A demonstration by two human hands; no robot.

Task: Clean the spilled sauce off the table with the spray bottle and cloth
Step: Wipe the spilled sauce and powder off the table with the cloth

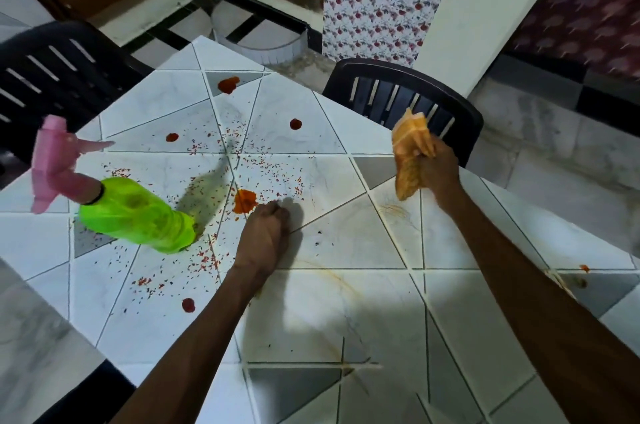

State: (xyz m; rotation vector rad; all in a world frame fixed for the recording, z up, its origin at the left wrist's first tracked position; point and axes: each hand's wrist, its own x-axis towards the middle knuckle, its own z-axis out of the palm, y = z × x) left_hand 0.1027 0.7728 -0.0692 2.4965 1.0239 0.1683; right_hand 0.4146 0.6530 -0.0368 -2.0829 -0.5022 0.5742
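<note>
The left hand (265, 233) is closed into a fist, fingers curled under, with nothing visible inside it. It rests on the table (363, 302) near the middle, its knuckles just right of an orange blob of sauce (245, 201); whether they touch the blob cannot be told.

The right hand (438, 169) is raised over the far right part of the table. Its fingers are wrapped tightly round a bunched orange cloth (410, 146), which sticks out above and below the grip and hangs clear of the tabletop.

The spray bottle (135, 212) stands on the left side of the table, well left of the fist and touched by neither hand. Its body is bright green and its trigger head pink, with the nozzle pointing toward the table's middle.

Red drops of sauce lie apart from one another: a larger one at the far end (228, 85), a small one to its right (295, 124), one far left of centre (172, 137) and one nearer the person (188, 305). Fine red flecks (207, 257) are scattered across the middle and left of the tiled top. Faint brownish smears (394, 212) mark the tiles under the right arm.

A dark slatted chair (52, 77) stands at the far left and another (401, 94) behind the cloth.
</note>
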